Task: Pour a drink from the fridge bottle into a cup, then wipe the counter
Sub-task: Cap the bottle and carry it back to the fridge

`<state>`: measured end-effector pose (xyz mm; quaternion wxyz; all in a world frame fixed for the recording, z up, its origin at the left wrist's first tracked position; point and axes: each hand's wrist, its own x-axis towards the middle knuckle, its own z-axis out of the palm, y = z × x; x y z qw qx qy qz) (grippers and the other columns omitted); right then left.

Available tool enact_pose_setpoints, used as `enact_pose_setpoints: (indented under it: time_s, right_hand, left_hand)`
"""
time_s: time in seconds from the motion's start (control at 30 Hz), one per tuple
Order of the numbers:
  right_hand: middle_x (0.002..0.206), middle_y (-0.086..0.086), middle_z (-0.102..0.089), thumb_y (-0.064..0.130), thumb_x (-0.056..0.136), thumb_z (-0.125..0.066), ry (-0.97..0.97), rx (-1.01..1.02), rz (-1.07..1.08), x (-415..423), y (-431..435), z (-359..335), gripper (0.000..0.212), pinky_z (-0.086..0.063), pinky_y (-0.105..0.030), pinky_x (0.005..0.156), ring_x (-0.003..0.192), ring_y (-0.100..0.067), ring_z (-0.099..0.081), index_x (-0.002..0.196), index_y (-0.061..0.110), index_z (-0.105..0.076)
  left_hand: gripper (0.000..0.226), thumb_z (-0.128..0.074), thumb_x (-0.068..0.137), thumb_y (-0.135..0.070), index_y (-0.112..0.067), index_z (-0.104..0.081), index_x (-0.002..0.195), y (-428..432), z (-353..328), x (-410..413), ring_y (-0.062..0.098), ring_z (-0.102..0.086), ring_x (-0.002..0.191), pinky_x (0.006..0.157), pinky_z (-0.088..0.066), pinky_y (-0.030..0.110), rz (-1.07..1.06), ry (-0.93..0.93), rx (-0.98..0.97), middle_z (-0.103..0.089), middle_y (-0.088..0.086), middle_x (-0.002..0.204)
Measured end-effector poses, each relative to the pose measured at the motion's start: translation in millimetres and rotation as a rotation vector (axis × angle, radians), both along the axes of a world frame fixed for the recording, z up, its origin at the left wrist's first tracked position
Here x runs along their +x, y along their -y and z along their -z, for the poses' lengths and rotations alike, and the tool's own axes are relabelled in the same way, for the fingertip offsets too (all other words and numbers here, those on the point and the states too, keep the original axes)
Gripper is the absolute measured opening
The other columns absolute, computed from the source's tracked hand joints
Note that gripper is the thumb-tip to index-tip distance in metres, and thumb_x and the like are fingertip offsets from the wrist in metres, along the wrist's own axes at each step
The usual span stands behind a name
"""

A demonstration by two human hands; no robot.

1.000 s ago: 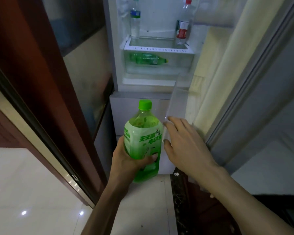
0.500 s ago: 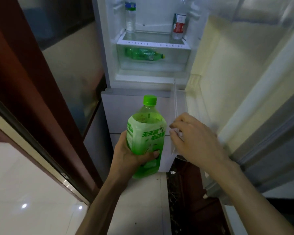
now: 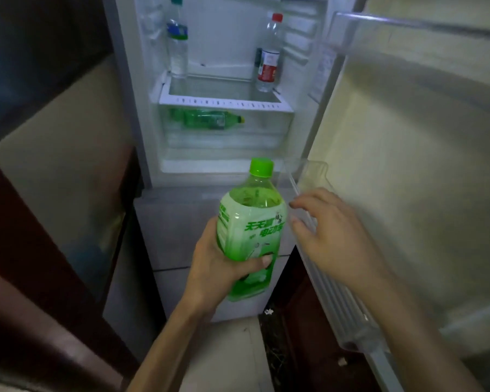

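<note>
A large green drink bottle [image 3: 251, 222] with a green cap and green label is held upright in front of the open fridge [image 3: 227, 89]. My left hand [image 3: 218, 267] grips its lower half, thumb across the label. My right hand [image 3: 331, 236] is just right of the bottle, fingers loosely bent over the rim of the clear shelf on the open fridge door [image 3: 408, 193]. Whether those fingers touch the rim is unclear. No cup or counter is in view.
Inside the fridge stand a clear bottle with a blue label [image 3: 177, 43] and one with a red label [image 3: 268, 55]. A green bottle [image 3: 207, 118] lies in the drawer below. A dark wooden frame [image 3: 40, 250] runs along the left. Pale floor tiles [image 3: 227, 360] lie below.
The view has swung so the open door fills the right side. My right hand has shifted from the bottle's side to the door shelf's rim. The bottle stays in my left hand.
</note>
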<state>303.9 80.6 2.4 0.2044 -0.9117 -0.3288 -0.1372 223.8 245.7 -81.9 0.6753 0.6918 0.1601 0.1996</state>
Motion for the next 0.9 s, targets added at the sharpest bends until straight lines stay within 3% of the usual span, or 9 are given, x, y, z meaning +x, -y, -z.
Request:
enact_pose_setpoints:
  time_s: [0.1,0.3,0.57,0.67,0.77,0.9]
  right_hand:
    - [0.103,-0.002,-0.062,0.021,0.091,-0.052,0.007,0.010,0.013,24.2,-40.2,-12.0,0.025,-0.049,-0.035,0.081,0.093,-0.020,-0.061,0.106,0.012,-0.069]
    - [0.106,-0.005,-0.067,0.020,0.090,-0.056,0.003,0.041,0.068,73.0,-77.4,-28.6,0.026,-0.052,-0.036,0.086,0.094,-0.022,-0.065,0.109,0.013,-0.071]
    - [0.100,-0.006,-0.071,0.024,0.091,-0.055,-0.036,-0.024,0.054,133.5,-112.1,-48.9,0.023,-0.054,-0.036,0.078,0.092,-0.024,-0.066,0.100,0.015,-0.074]
    - [0.099,-0.004,-0.071,0.024,0.093,-0.055,-0.025,0.001,0.010,153.5,-125.2,-67.1,0.023,-0.048,-0.028,0.072,0.087,-0.020,-0.065,0.100,0.015,-0.074]
    - [0.101,-0.003,-0.070,0.024,0.092,-0.056,-0.010,0.057,-0.025,174.1,-131.1,-82.2,0.022,-0.049,-0.030,0.077,0.091,-0.019,-0.064,0.100,0.014,-0.074]
    - [0.102,0.002,-0.071,0.026,0.093,-0.056,-0.011,0.141,-0.102,199.0,-135.6,-100.6,0.022,-0.050,-0.029,0.080,0.090,-0.012,-0.062,0.104,0.020,-0.074]
  left_hand:
    - [0.073,-0.098,0.050,-0.006,-0.018,-0.062,0.113,-31.1,-14.6,19.0,0.010,-0.073,0.095,0.079,-0.060,0.031,0.016,0.030,0.001,-0.075,-0.004,0.103]
    - [0.075,-0.098,0.049,-0.009,-0.014,-0.063,0.115,-79.5,-37.6,51.2,0.019,-0.074,0.098,0.081,-0.062,0.040,0.019,0.051,0.008,-0.077,0.000,0.105]
    - [0.073,-0.096,0.052,-0.003,-0.017,-0.060,0.114,-99.1,-63.2,95.5,0.008,-0.073,0.092,0.073,-0.061,0.026,-0.033,0.065,0.060,-0.075,-0.004,0.103]
    - [0.074,-0.098,0.051,-0.007,-0.021,-0.061,0.114,-104.1,-75.0,114.4,0.010,-0.072,0.093,0.076,-0.061,0.033,-0.062,0.057,0.074,-0.075,-0.006,0.102]
    - [0.074,-0.099,0.048,-0.010,-0.022,-0.063,0.112,-110.6,-89.4,134.6,0.016,-0.073,0.094,0.081,-0.061,0.045,-0.121,0.056,0.089,-0.076,-0.004,0.101]
    - [0.075,-0.100,0.045,-0.018,-0.020,-0.066,0.112,-119.0,-115.4,161.7,0.016,-0.074,0.092,0.076,-0.063,0.043,-0.178,0.084,0.111,-0.077,-0.004,0.099]
